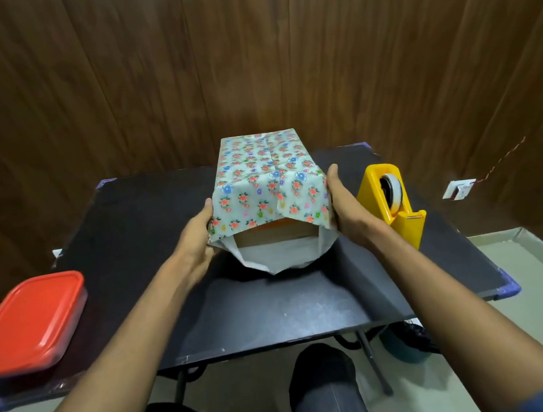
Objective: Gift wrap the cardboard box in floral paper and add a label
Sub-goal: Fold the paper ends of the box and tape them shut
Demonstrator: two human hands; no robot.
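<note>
The cardboard box (275, 233) lies on the black table (128, 231), wrapped round in floral paper (265, 179) with a seam running down its top. The near end is unfolded: the box's brown edge shows and the paper's white inside (280, 256) sags onto the table. My left hand (198, 238) presses against the left side of the wrapped box near the open end. My right hand (341, 198) lies flat against the right side, thumb up along the paper. No label is in view.
A yellow tape dispenser (388, 202) stands just right of my right hand. A red-lidded plastic container (30, 324) sits on the table's near left corner. A wooden wall rises behind the table. My knees are below the front edge.
</note>
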